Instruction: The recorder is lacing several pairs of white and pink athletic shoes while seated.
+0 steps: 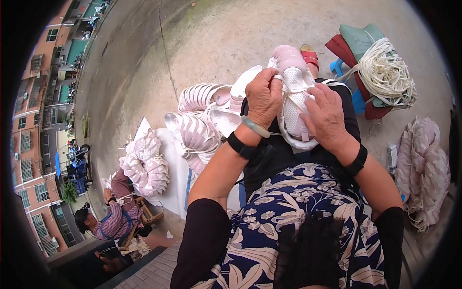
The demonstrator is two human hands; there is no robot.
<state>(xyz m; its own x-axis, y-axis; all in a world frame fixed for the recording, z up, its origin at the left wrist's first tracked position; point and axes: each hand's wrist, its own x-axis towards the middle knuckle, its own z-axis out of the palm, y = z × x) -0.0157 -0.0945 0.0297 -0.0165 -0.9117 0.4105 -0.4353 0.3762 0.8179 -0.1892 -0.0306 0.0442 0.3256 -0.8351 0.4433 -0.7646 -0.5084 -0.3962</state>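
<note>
Both hands (263,98) (327,115) grip a pink mesh shoe upper (293,82).

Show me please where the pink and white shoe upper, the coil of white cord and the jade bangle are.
pink and white shoe upper (294,103): head view, on its white mesh middle.
coil of white cord (387,74): head view, on the middle of the coil.
jade bangle (255,126): head view, on the band at the left wrist.

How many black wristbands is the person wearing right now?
2: one black wristband on the left wrist beside a pale green bangle, one black wristband on the right wrist. Neither looks hidden.
</note>
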